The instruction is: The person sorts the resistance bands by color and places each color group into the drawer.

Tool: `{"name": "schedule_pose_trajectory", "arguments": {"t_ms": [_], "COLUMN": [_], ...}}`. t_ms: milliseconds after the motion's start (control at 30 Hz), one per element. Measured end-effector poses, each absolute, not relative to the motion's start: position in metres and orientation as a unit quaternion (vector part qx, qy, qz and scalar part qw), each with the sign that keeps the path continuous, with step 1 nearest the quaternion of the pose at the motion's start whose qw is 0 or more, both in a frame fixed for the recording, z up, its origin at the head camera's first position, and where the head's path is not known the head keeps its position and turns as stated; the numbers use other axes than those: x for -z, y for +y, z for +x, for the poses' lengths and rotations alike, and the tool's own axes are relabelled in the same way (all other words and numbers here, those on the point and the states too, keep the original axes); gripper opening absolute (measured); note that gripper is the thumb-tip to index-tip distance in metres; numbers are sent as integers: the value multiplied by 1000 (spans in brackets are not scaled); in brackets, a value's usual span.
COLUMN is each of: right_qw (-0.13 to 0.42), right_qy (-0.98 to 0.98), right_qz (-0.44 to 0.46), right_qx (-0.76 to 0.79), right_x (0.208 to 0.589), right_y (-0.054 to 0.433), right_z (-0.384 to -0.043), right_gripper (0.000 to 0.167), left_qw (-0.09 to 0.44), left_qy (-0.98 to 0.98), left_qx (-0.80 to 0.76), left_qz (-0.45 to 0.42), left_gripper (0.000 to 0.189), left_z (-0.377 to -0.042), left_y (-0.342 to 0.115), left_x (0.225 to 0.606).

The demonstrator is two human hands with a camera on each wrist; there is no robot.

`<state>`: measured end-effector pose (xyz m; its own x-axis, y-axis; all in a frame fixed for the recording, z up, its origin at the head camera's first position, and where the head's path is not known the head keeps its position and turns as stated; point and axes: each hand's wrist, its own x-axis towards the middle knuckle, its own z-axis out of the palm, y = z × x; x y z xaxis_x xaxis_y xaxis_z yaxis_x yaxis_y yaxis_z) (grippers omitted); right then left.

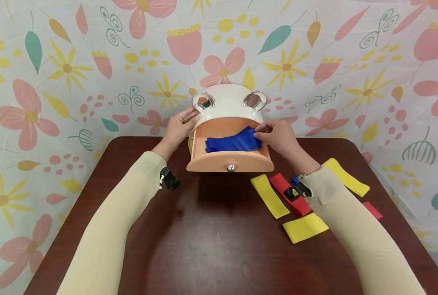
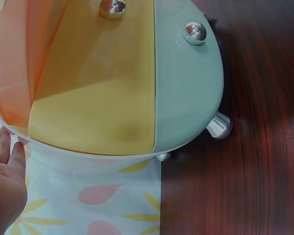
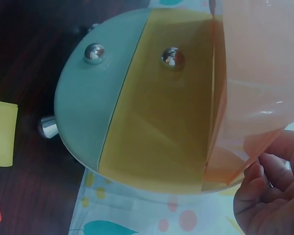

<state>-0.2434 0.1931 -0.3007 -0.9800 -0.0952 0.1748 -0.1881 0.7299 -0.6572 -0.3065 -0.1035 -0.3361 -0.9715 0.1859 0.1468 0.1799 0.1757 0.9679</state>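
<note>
A white rounded drawer box (image 1: 227,100) with three drawers stands at the back of the table. Its top orange drawer (image 1: 231,162) is pulled out, with folded blue resistance bands (image 1: 233,141) lying inside. My right hand (image 1: 279,137) pinches the right end of the blue bands between thumb and fingers at the drawer's side; in the right wrist view the drawer wall hides the bands. Against the left side of the box rests my left hand (image 1: 178,130), its fingers extended along the shell. The yellow middle drawer (image 2: 93,98) and green bottom drawer (image 2: 188,93) are closed.
To the right lie yellow bands (image 1: 270,196), a red band (image 1: 283,188) and another yellow band (image 1: 346,177), partly under my right forearm. Two silver ear-like rings (image 1: 255,100) top the box. A floral cloth (image 1: 93,82) hangs behind the dark wooden table (image 1: 204,246).
</note>
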Motion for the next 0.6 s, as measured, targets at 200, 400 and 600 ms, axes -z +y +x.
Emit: {"name": "schedule_pose_trajectory", "arguments": {"t_ms": [200, 400, 600], "right_qw": [68, 61, 35], "right_qy": [-930, -928, -922], "right_qz": [75, 68, 49], "right_qx": [-354, -362, -383], "right_x": [301, 302, 300], "right_y": [193, 194, 195], "right_z": [-244, -244, -244], "right_gripper": [18, 19, 23], "left_qw": [2, 3, 2], "left_qy": [763, 761, 763], "left_qx": [-635, -637, -636], "left_qz": [118, 120, 120], "left_gripper": [53, 53, 53], "left_z": [-306, -306, -307], "left_y": [-103, -101, -101], "left_x": [335, 335, 337]}}
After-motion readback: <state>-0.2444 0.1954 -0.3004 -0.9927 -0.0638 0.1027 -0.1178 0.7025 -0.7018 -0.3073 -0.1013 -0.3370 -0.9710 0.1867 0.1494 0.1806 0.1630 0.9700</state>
